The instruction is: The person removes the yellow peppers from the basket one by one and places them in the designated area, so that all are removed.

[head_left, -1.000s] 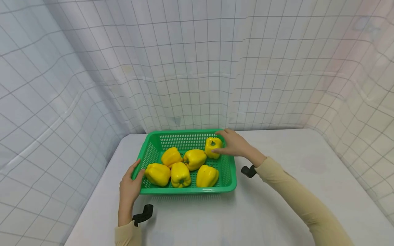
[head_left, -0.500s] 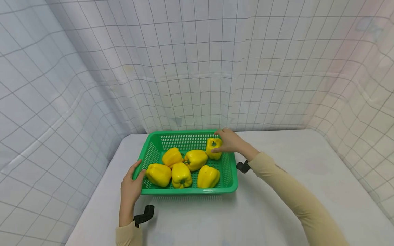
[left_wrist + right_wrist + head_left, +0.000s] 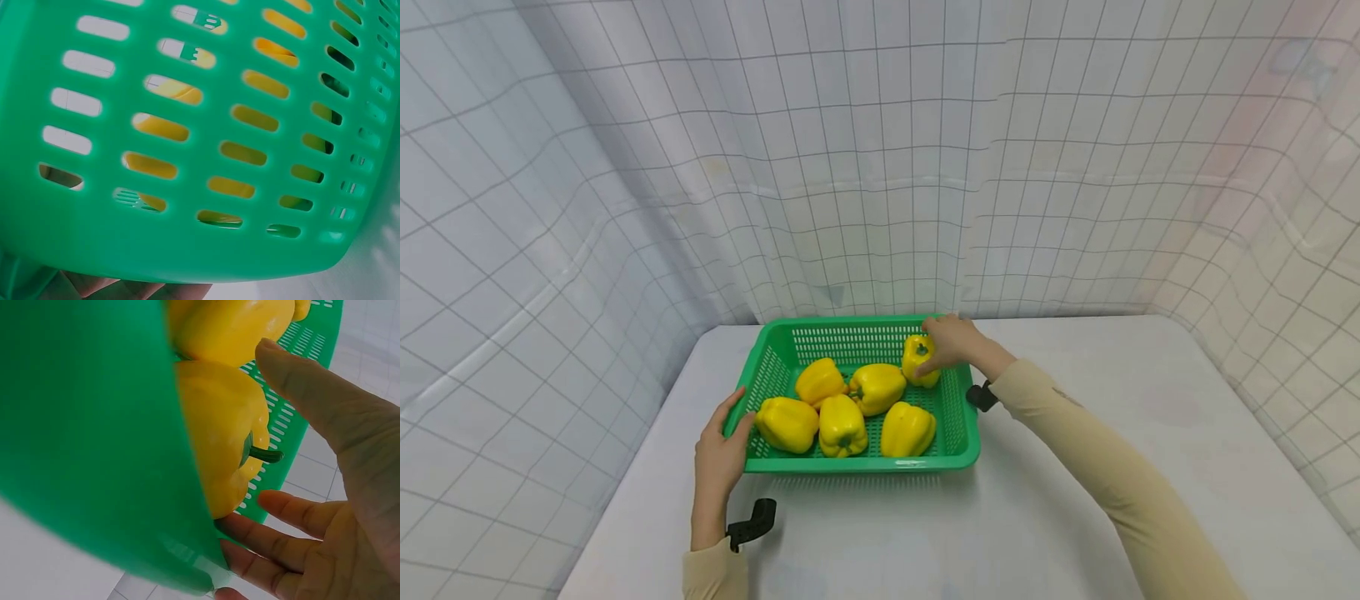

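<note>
A green slatted plastic basket (image 3: 880, 465) holds several yellow bell peppers, among them one (image 3: 841, 427) in the front middle and another (image 3: 786, 425) at the left. My left hand (image 3: 718, 450) grips the left rim, thumb on the inner side; in the left wrist view its fingertips (image 3: 187, 291) show past the basket's edge. My right hand (image 3: 957, 342) is spread around the bell pepper (image 3: 225, 437) in the far right corner. Its thumb (image 3: 294, 375) stands apart from that pepper, and its other fingertips are right at the corner rim. The green stem points toward the palm.
The basket stands on a white table (image 3: 1075, 433), near its back edge. White curtains (image 3: 880, 167) with a grid pattern enclose the table at the back and both sides. A black camera mount (image 3: 752, 522) sticks out from the left wrist.
My right wrist and forearm have swung inward to the left, and the hand has shifted slightly around the corner pepper. My left hand and the peppers stay as they were.
</note>
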{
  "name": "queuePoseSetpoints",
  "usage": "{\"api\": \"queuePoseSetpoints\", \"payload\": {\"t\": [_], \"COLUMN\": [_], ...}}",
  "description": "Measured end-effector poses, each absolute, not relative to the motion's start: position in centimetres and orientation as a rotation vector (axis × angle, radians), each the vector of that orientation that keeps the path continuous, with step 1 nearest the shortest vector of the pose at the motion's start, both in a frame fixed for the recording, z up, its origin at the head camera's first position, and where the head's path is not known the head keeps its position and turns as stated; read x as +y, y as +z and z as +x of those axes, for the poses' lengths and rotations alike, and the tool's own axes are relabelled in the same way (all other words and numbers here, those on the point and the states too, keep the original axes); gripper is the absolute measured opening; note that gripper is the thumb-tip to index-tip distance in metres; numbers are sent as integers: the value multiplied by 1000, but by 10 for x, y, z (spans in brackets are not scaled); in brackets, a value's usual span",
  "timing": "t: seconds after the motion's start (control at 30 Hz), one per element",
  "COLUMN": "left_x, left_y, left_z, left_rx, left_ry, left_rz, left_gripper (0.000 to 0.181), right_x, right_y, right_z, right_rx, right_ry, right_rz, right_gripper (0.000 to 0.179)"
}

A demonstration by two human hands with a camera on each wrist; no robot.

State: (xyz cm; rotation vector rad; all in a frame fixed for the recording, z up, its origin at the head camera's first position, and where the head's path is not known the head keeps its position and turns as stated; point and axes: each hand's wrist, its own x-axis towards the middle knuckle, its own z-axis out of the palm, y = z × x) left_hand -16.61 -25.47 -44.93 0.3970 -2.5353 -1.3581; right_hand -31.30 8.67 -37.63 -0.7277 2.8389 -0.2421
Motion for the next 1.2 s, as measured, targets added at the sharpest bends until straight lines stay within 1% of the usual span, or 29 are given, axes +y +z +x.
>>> {"api": "queuePoseSetpoints", "payload": {"t": [0.27, 0.57, 0.8, 1.0, 1.2], "left_x": [-254, -253, -254, -253, -254], "left_y": [-447, -445, -447, -447, -446], "left_z": [-165, -164, -164, -164, -164], "left_rx": [-2544, -2547, -2546, -2555, -2550], "left_ry": [-1378, -1395, -1397, -1386, -1359], "left_rz": [410, 399, 407, 421, 414], "left_gripper": [50, 51, 51, 50, 49], "right_x": [81, 74, 65, 65, 70], "right_y": [-374, -374, -379, -385, -386], "right_z": [-319, -321, -321, -322, -323], "right_rx": [2804, 2781, 2787, 2808, 2826], "right_ry": [-155, -75, 50, 87, 24], "right_rz": [-674, -607, -559, -571, -615], "right_gripper": [91, 83, 92, 90, 83]}}
